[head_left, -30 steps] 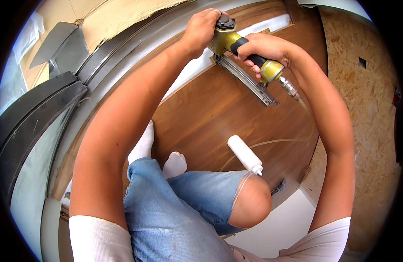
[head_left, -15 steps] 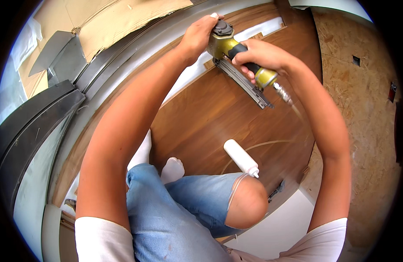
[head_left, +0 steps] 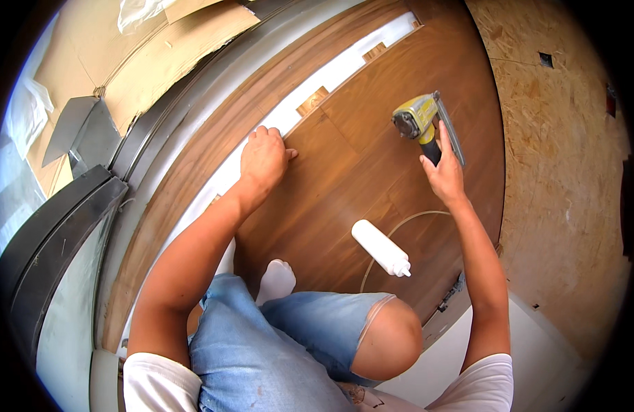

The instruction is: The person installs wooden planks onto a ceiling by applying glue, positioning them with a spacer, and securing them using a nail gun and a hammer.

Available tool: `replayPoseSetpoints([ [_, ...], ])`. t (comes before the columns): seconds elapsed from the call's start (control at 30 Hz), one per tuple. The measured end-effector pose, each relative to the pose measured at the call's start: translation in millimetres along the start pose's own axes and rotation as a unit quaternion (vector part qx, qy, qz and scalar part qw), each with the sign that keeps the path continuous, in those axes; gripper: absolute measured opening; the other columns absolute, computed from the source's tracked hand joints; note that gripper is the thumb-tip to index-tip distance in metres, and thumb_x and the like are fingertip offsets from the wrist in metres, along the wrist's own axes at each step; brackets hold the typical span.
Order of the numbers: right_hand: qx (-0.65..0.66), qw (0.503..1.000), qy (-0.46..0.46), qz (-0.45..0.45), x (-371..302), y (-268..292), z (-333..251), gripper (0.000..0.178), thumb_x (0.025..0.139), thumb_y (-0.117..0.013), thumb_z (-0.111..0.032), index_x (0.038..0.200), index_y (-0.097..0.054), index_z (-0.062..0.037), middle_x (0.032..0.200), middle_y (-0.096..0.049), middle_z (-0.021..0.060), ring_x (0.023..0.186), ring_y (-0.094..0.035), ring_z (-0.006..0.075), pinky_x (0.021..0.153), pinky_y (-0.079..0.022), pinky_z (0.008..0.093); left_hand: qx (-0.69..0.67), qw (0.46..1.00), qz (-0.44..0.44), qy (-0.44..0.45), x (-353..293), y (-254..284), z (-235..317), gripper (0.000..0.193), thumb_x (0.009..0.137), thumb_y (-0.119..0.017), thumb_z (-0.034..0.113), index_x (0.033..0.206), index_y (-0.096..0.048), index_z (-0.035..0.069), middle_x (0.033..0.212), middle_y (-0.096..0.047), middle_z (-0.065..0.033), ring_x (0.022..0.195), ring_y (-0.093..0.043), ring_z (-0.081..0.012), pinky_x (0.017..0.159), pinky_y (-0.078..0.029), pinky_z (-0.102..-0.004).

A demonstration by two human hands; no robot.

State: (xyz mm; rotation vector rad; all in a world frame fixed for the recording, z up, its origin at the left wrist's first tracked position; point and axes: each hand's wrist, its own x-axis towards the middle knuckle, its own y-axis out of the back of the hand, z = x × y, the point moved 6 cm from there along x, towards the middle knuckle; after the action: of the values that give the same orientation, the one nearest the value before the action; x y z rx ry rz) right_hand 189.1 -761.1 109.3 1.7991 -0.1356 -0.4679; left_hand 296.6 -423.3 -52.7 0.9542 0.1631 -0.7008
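My left hand (head_left: 263, 159) is at the long edge of the brown wood floorboards (head_left: 344, 178). Its fingers bend down over that edge beside the white gap, and the thumb lies on the board's top; the fingertips are hidden. On the right, my right hand (head_left: 446, 175) holds a yellow and black air nail gun (head_left: 417, 117) by its dark grip. The gun's head points away to the left and its long grey magazine lies on the right side. Between my arms a white squeeze bottle (head_left: 380, 247) lies on the boards, its nozzle toward my knee.
Small wood blocks (head_left: 313, 101) sit in the white gap (head_left: 344, 73) along the boards. A pale hose (head_left: 399, 223) curves behind the bottle. Cardboard (head_left: 173, 65) and dark metal framing (head_left: 59, 230) are at the left; a chipboard surface (head_left: 547, 158) spans the right.
My left hand has left the nail gun's head and come down to the board edge. The right hand has carried the gun rightward and nearer, turning it. The bottle stays put.
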Motion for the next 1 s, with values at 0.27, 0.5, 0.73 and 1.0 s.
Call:
replayPoseSetpoints([
  [0.27, 0.19, 0.979, -0.053, -0.041, -1.1, 5.8, -18.8, 0.089, 0.084, -0.071, -0.008, 0.163, -0.031, -0.0014, 0.099, -0.071, 0.012, 0.093, -0.071, 0.0224, 0.087, -0.053, 0.0339, -0.041, 0.999, -0.007, -0.002, 33.2, 40.2, 13.3, 0.045, 0.097, -0.071, 0.04, 0.113, -0.071, -0.002, 0.119, -0.071, -0.0195, 0.111, -0.067, -0.0387, 0.097, -0.054, -0.0456],
  [0.5, 0.243, 0.917, -0.041, -0.314, 107.1, 18.8, -149.7, 0.024, 0.083, -0.064, -0.017, 0.102, -0.062, -0.0007, 0.077, -0.065, 0.0042, 0.07, -0.066, 0.0127, 0.068, -0.053, 0.0283, -0.642, 0.715, -0.01, -0.275, 107.2, 138.6, 107.1, 0.06, 0.112, -0.043, 0.052, 0.143, -0.061, 0.004, 0.133, -0.066, -0.0119, 0.133, -0.053, -0.0196, 0.116, -0.037, -0.0347],
  [0.73, 0.219, 0.84, -0.15, -0.473, 156.7, -8.2, -188.1, 0.015, 0.086, -0.065, -0.019, 0.081, -0.059, -0.0054, 0.071, -0.063, 0.004, 0.06, -0.064, 0.0134, 0.059, -0.06, 0.035, -0.577, 0.806, 0.085, -0.098, 149.0, 116.2, 71.6, 0.042, 0.111, -0.053, 0.034, 0.13, -0.067, -0.001, 0.114, -0.068, -0.0063, 0.106, -0.06, -0.0141, 0.098, -0.048, -0.0306],
  [1.0, 0.194, 0.814, -0.18, -0.518, 162.8, -24.1, -189.8, 0.015, 0.085, -0.064, -0.018, 0.079, -0.058, -0.0055, 0.069, -0.063, 0.0043, 0.057, -0.062, 0.0128, 0.058, -0.059, 0.0355, -0.585, 0.804, 0.087, -0.059, 153.8, 92.9, 57.4, 0.039, 0.111, -0.051, 0.029, 0.127, -0.067, -0.003, 0.111, -0.07, -0.0072, 0.103, -0.062, -0.0142, 0.095, -0.049, -0.0306],
])
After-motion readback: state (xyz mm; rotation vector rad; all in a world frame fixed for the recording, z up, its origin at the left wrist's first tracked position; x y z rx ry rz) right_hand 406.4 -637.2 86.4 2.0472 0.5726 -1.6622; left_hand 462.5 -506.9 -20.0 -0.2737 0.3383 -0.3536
